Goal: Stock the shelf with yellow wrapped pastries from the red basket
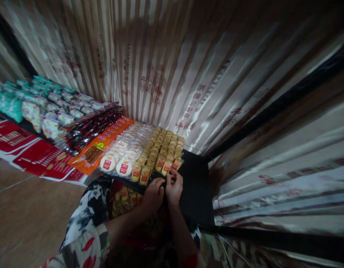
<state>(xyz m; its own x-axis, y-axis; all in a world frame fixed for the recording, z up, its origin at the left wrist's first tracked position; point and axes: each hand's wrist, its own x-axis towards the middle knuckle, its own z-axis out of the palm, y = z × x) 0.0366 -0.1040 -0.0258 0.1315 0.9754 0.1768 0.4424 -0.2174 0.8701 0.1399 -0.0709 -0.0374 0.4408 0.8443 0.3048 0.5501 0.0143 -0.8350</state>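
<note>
Rows of small yellow wrapped snacks with red labels stand on the black shelf. My right hand is at the front of these rows, fingers bent and closed, its fingertips touching the base of the front snack at the right end. Beside it, my left hand is over the shelf's front edge with its fingers curled together. Whatever it may hold is hidden. Below the shelf, between my legs, more of the yellow wrapped snacks show in a dim container or bag.
Left of the yellow rows lie round white wrapped cakes, an orange packet, dark red packets, white packets and green packets. Printed pleated sheeting hangs behind. A black post slants at the right.
</note>
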